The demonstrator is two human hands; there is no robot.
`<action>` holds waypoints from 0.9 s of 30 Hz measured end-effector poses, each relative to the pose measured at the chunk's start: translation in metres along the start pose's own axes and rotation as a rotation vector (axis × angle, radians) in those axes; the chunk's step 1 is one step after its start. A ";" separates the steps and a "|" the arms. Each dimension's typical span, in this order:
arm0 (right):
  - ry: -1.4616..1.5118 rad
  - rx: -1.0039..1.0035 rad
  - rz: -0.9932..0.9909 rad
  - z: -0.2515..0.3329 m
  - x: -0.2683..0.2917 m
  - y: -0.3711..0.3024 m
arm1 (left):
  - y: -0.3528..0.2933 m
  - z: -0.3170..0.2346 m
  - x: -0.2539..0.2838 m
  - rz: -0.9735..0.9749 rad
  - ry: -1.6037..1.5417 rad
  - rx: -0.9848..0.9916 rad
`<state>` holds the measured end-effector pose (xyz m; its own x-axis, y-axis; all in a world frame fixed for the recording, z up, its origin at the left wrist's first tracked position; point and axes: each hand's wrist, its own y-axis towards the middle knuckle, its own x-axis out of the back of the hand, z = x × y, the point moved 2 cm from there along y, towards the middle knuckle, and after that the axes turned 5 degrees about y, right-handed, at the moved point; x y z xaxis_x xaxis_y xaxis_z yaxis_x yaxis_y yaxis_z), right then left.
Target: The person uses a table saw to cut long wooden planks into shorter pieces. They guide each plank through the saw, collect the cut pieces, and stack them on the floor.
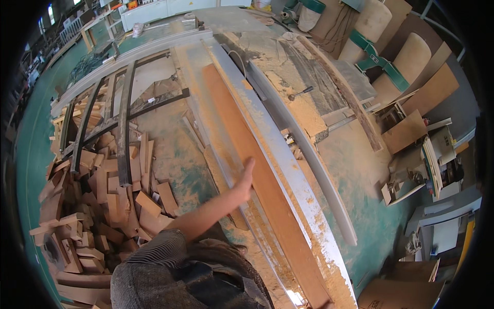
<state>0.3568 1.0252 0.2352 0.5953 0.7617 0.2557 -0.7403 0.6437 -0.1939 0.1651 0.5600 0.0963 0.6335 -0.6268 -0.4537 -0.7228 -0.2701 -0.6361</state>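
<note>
A long brown board (257, 170) lies along the sawdust-covered saw table (288, 154), running from about eleven o'clock down to five o'clock. The left hand (245, 181) rests against its left edge near the middle, fingers stretched out flat and gripping nothing. The right hand is out of sight. Beside the board runs a pale metal fence rail (309, 149) (curved by the lens). At nine o'clock lies a heap of wood offcuts (103, 206).
</note>
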 end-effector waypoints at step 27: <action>-0.925 0.801 0.680 -0.002 -0.475 -0.076 | 0.220 -0.395 0.479 -0.757 1.944 -0.326</action>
<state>0.1306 0.6144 0.1262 -0.1340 0.3776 0.9162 -0.9589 -0.2828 -0.0237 0.2003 -0.0884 -0.0140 -0.1200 -0.0746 0.9900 -0.6722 -0.7277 -0.1363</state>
